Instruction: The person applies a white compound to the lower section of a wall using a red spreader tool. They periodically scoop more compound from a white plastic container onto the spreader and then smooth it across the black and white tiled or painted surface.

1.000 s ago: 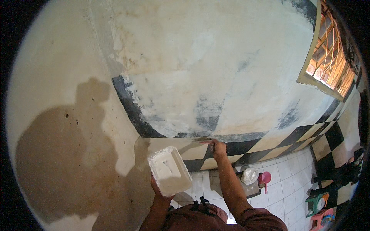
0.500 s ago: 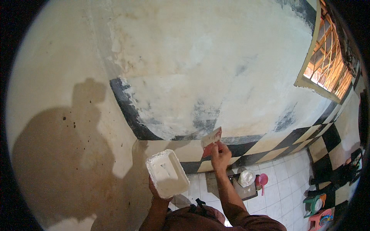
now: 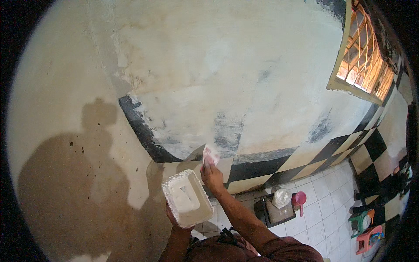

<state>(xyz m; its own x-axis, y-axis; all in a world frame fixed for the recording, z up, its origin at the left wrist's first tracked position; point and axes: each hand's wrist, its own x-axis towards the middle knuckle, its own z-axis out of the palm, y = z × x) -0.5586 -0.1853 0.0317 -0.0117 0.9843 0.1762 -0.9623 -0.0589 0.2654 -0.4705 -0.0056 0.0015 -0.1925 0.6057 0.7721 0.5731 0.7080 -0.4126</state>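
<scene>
Your left hand (image 3: 171,215), partly hidden, grips a tub (image 3: 166,197) of white paste (image 3: 187,200), likely keeping it within reach. Your right hand (image 3: 212,177) is closed around a red-and-white scraper (image 3: 210,153) above it, before the patchy wall (image 3: 183,65); contact is unclear.

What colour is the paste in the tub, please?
The paste is off-white, clearest in the head view.

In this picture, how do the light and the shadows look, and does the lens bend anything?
Head view: a large dark shadow covers much of the left wall; the tub looks partly shaded inside; the window glows orange; the checked band curves, and the picture's rim goes black.
</scene>
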